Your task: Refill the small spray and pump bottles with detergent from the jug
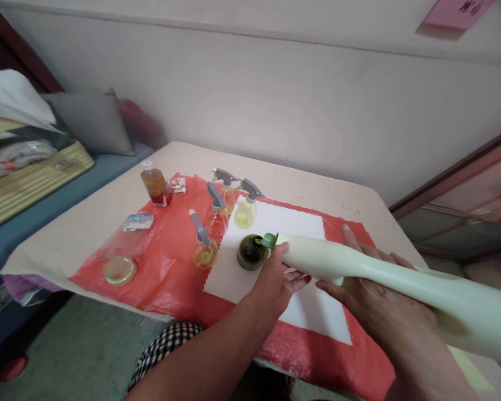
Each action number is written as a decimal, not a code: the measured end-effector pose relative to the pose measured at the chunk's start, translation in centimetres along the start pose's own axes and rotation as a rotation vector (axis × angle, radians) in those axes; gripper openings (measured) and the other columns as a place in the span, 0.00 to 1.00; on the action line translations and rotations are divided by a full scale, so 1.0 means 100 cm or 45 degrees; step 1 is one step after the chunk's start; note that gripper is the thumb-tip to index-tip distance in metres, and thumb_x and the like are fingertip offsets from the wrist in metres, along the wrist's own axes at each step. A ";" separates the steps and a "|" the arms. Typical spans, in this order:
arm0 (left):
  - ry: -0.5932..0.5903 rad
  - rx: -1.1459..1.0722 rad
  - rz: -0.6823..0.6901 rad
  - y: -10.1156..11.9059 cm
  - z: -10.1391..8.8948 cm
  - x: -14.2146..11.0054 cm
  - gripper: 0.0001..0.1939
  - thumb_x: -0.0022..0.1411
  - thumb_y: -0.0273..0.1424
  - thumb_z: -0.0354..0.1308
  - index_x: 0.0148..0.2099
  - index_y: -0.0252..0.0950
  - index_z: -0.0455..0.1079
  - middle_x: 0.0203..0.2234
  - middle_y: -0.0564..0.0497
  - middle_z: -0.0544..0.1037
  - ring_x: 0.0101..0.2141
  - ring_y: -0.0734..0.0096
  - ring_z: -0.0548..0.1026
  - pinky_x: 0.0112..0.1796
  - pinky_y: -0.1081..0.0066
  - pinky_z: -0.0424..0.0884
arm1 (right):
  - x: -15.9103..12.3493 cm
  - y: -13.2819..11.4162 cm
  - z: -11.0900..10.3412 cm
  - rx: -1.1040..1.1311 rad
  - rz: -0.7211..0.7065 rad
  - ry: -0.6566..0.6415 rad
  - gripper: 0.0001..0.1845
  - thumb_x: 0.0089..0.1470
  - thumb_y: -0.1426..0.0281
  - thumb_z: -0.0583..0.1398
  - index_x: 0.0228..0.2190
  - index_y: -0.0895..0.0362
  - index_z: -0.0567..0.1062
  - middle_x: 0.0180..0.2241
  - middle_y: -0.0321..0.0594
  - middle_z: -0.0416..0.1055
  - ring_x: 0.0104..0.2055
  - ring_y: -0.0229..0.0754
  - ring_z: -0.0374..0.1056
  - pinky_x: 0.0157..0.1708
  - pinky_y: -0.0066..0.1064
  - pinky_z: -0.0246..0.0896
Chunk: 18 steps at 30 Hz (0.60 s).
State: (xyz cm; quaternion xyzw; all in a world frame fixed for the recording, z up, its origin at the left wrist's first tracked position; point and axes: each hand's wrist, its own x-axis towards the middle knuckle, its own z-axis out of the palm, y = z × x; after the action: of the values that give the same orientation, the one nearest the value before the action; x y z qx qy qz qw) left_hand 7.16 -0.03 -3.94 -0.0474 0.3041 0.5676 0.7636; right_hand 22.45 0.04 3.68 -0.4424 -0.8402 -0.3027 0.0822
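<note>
A long pale green bottle-like object (417,287) lies tilted across the right side, its green tip (269,240) over a round glass container (247,262) with a dark inside. My left hand (281,275) grips it near that tip, thumb on the near side and fingers beneath. Under its middle, my right hand (378,295) supports it, with some fingers showing beyond the far side. Whether anything flows from the tip, I cannot tell. Just left of the glass container stand several small spray bottles, among them a yellow one (245,214), a red one (216,221) and an amber one (205,253).
White paper (313,303) lies on a red plastic sheet (167,239) over the table (317,192). Toward the left are a brown-liquid bottle (155,186), a clear packet (129,231) and a round lid-like disc (119,271). A wall (250,94) rises behind.
</note>
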 end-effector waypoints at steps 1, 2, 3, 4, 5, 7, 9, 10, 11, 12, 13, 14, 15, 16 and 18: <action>0.001 0.002 -0.001 0.000 0.000 0.000 0.22 0.60 0.41 0.59 0.52 0.33 0.68 0.48 0.40 0.75 0.43 0.56 0.78 0.46 0.59 0.76 | 0.000 0.000 0.000 -0.014 0.000 0.003 0.47 0.62 0.53 0.55 0.69 0.64 0.41 0.44 0.55 0.74 0.41 0.55 0.68 0.48 0.46 0.60; 0.000 0.005 -0.003 0.000 0.000 0.000 0.22 0.60 0.41 0.59 0.52 0.33 0.68 0.48 0.40 0.76 0.43 0.56 0.78 0.46 0.59 0.76 | 0.000 0.000 0.000 -0.024 -0.003 0.009 0.48 0.62 0.53 0.55 0.69 0.66 0.40 0.44 0.55 0.74 0.41 0.55 0.68 0.47 0.46 0.60; -0.004 0.010 -0.006 0.000 0.000 0.000 0.22 0.60 0.41 0.59 0.53 0.34 0.68 0.48 0.40 0.75 0.43 0.56 0.78 0.46 0.59 0.76 | 0.000 0.000 0.000 -0.028 -0.008 0.012 0.48 0.62 0.52 0.54 0.69 0.66 0.40 0.44 0.55 0.74 0.41 0.55 0.68 0.47 0.46 0.60; -0.009 0.014 -0.007 0.000 0.000 0.000 0.23 0.60 0.41 0.59 0.53 0.34 0.68 0.49 0.40 0.75 0.44 0.56 0.78 0.45 0.60 0.76 | 0.000 0.001 0.000 -0.029 -0.011 0.012 0.48 0.62 0.52 0.54 0.69 0.67 0.41 0.44 0.55 0.74 0.41 0.55 0.69 0.48 0.46 0.60; -0.014 0.016 -0.006 0.000 0.000 0.000 0.23 0.60 0.41 0.59 0.54 0.34 0.68 0.49 0.40 0.75 0.44 0.56 0.78 0.45 0.60 0.76 | 0.000 0.001 0.000 -0.028 -0.013 0.009 0.48 0.62 0.52 0.54 0.68 0.67 0.42 0.44 0.55 0.74 0.42 0.55 0.69 0.48 0.46 0.60; -0.017 0.018 -0.001 0.000 0.000 0.000 0.24 0.59 0.42 0.60 0.54 0.34 0.68 0.50 0.40 0.74 0.44 0.55 0.78 0.45 0.60 0.76 | 0.000 0.001 0.001 -0.036 -0.015 0.004 0.47 0.62 0.52 0.55 0.68 0.66 0.43 0.44 0.54 0.74 0.42 0.55 0.69 0.48 0.46 0.60; -0.006 0.020 0.005 0.000 0.000 0.000 0.25 0.59 0.42 0.60 0.54 0.34 0.68 0.50 0.40 0.74 0.44 0.55 0.78 0.45 0.60 0.76 | 0.000 0.001 0.001 -0.046 -0.015 0.004 0.47 0.61 0.52 0.55 0.68 0.65 0.44 0.44 0.55 0.74 0.41 0.55 0.69 0.47 0.47 0.61; -0.001 0.022 0.007 0.000 0.000 0.000 0.25 0.59 0.42 0.60 0.54 0.34 0.68 0.49 0.40 0.74 0.43 0.55 0.78 0.44 0.60 0.76 | -0.001 0.001 0.002 -0.047 -0.017 0.007 0.46 0.62 0.52 0.55 0.68 0.65 0.44 0.45 0.56 0.74 0.41 0.55 0.69 0.47 0.47 0.61; 0.002 0.024 0.007 0.000 0.000 0.000 0.25 0.59 0.42 0.60 0.54 0.34 0.68 0.49 0.40 0.74 0.43 0.55 0.78 0.44 0.60 0.76 | -0.001 0.001 0.002 -0.043 -0.019 0.007 0.45 0.62 0.52 0.54 0.68 0.64 0.45 0.45 0.56 0.74 0.42 0.55 0.69 0.47 0.47 0.61; 0.003 0.024 0.005 0.000 0.001 0.000 0.24 0.59 0.42 0.60 0.54 0.34 0.68 0.49 0.39 0.74 0.42 0.56 0.78 0.43 0.60 0.77 | -0.001 0.002 0.001 -0.033 -0.020 0.002 0.43 0.63 0.53 0.54 0.68 0.63 0.46 0.45 0.56 0.73 0.43 0.56 0.69 0.47 0.48 0.61; 0.005 0.023 0.003 0.000 0.001 0.000 0.24 0.59 0.42 0.60 0.54 0.34 0.68 0.49 0.39 0.74 0.42 0.56 0.78 0.43 0.61 0.77 | -0.001 0.002 0.001 -0.021 -0.019 -0.004 0.42 0.63 0.53 0.53 0.68 0.61 0.47 0.45 0.55 0.73 0.43 0.56 0.69 0.47 0.48 0.60; 0.008 0.020 0.000 0.000 0.000 0.000 0.24 0.59 0.41 0.60 0.54 0.34 0.68 0.48 0.39 0.74 0.41 0.57 0.78 0.43 0.61 0.77 | -0.002 0.002 0.001 -0.010 -0.016 -0.012 0.40 0.63 0.54 0.53 0.68 0.60 0.48 0.45 0.55 0.73 0.44 0.56 0.68 0.48 0.49 0.60; 0.008 0.016 -0.003 -0.001 0.000 0.001 0.24 0.59 0.41 0.60 0.54 0.34 0.68 0.48 0.40 0.74 0.41 0.57 0.78 0.42 0.61 0.77 | -0.002 0.002 0.001 -0.003 -0.011 -0.021 0.40 0.63 0.54 0.52 0.68 0.60 0.49 0.44 0.55 0.73 0.44 0.56 0.68 0.48 0.49 0.60; 0.008 0.012 -0.004 -0.001 0.000 0.001 0.24 0.59 0.41 0.60 0.54 0.34 0.68 0.48 0.40 0.74 0.41 0.57 0.78 0.42 0.61 0.77 | -0.002 0.002 0.001 -0.001 -0.009 -0.028 0.40 0.63 0.54 0.53 0.68 0.60 0.49 0.44 0.55 0.73 0.44 0.56 0.68 0.48 0.49 0.60; -0.001 0.006 -0.004 -0.001 -0.001 0.002 0.23 0.59 0.41 0.60 0.54 0.34 0.68 0.48 0.40 0.74 0.40 0.58 0.78 0.41 0.61 0.77 | -0.002 0.002 0.001 -0.006 -0.011 -0.029 0.41 0.63 0.53 0.53 0.68 0.62 0.48 0.44 0.56 0.73 0.44 0.57 0.68 0.48 0.48 0.60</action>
State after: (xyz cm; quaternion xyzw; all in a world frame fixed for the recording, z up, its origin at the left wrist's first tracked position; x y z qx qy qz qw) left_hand 7.23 0.08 -4.16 -0.0459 0.3050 0.5658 0.7647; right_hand 22.70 0.01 3.60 -0.4425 -0.8421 -0.3001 0.0702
